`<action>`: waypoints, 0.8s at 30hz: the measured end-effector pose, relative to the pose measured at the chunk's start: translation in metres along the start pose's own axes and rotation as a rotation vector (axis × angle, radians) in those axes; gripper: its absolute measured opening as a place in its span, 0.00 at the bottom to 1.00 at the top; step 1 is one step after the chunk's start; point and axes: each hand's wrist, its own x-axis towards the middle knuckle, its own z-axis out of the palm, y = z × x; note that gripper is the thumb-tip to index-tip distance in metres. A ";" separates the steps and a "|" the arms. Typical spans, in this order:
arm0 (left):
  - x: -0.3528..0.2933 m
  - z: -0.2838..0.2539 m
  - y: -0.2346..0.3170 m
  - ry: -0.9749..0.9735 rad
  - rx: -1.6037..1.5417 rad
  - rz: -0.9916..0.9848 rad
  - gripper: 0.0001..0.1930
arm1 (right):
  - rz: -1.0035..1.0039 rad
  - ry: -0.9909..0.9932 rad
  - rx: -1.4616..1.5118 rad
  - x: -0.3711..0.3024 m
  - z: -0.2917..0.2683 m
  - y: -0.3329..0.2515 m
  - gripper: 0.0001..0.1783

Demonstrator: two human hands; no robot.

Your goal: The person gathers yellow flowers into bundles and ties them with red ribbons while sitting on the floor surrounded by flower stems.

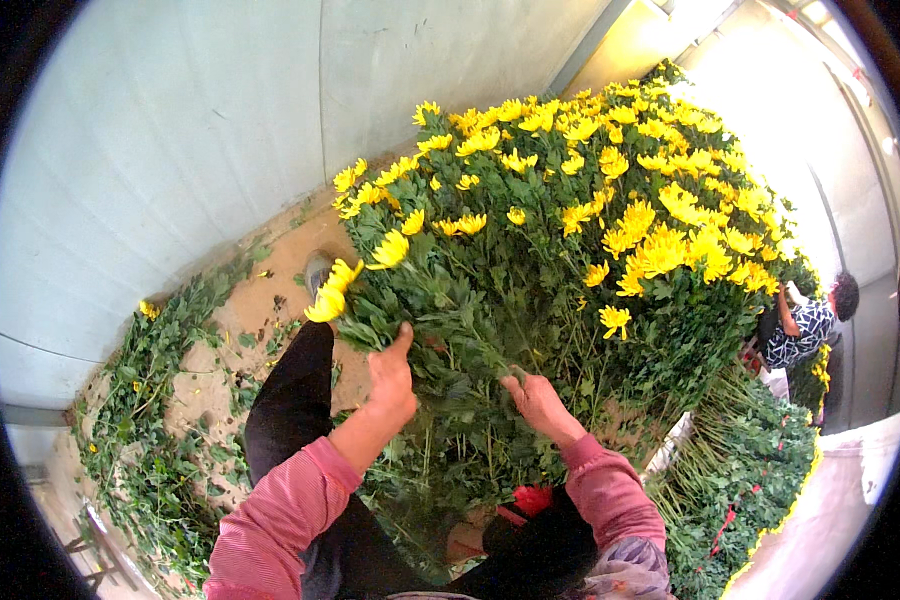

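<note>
My left hand (392,378) is closed around leafy stems, thumb pointing up. Several yellow chrysanthemums (332,292) stand out just above it and seem to belong to those stems. To its right, my right hand (542,405) pinches a green chrysanthemum stem (490,355) between thumb and fingers. Leaves hide the fingertips of both hands in part. Right beyond them rises a large heap of cut yellow chrysanthemums (660,250), blooms at the top and dark green leaves below.
Stripped leaves and stems (160,440) litter the floor at left, along a pale wall panel (190,150). At right lie bundled stems (730,470) with red ties. A person in a patterned top (802,332) is at the far right. Something red (532,500) lies near my legs.
</note>
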 end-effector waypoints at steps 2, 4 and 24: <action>-0.036 0.031 0.039 0.126 -0.365 -0.230 0.43 | 0.070 -0.011 -0.127 0.006 0.027 0.057 0.28; -0.029 0.030 -0.001 0.092 -0.423 -0.174 0.40 | 0.019 -0.252 -0.252 0.026 0.067 0.109 0.29; -0.065 0.057 -0.005 -0.067 -0.350 -0.112 0.19 | -0.040 0.554 -0.386 0.129 -0.004 0.038 0.29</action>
